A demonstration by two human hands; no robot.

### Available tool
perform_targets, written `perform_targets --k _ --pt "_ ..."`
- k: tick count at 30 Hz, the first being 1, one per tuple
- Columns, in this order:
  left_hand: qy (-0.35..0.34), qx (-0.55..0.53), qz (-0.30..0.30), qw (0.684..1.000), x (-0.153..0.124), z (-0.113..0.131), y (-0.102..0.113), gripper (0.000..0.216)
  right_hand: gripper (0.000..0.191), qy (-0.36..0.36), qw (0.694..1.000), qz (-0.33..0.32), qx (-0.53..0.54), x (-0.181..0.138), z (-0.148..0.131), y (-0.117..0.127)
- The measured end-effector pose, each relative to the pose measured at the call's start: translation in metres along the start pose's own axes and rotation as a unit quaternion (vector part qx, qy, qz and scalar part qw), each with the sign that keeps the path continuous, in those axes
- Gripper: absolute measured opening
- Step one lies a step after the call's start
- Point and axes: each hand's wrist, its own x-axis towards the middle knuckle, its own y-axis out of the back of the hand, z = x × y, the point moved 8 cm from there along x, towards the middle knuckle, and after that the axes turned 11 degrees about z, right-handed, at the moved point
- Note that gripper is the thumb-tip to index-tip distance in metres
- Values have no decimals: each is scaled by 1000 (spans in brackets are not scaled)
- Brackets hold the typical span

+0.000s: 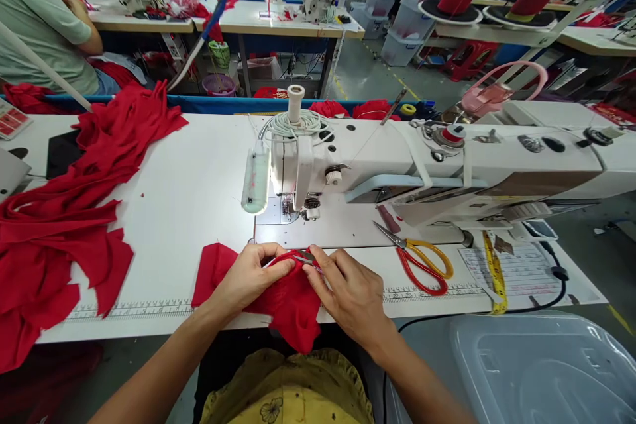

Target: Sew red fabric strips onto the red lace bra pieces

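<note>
My left hand (pixel 257 278) pinches the edge of a red piece of fabric (pixel 293 311) between thumb and fingers, at the table's front edge. The cloth spreads to the left and hangs over the edge in front of me. My right hand (pixel 349 293) is closed on a small pointed metal tool, apparently thread snips (pixel 304 257), with the tip against the fabric's upper edge. How the fingers grip it is partly hidden. Just beyond both hands stands the needle area of a white sewing machine (pixel 368 152). Scissors (pixel 422 258) with orange and red handles lie right of my right hand.
A long heap of red fabric (pixel 99 165) covers the table's left side. To the right lie a yellow tape measure (pixel 494 271) and a paper sheet (pixel 531 271). A translucent plastic bin lid (pixel 541 364) sits at lower right. Another person (pixel 44 26) sits at upper left.
</note>
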Motion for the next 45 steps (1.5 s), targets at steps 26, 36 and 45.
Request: perform_targets --k 26,36,45 --pt "-337 140 234 901 -20 50 17 11 26 -111 985 16 129 5 13 -12" --pt "-412 191 258 853 -26 63 12 13 26 -25 999 31 -34 12 1 2" --pt "-367 156 254 881 -19 56 13 12 21 -19 999 37 -22 9 -2 5"
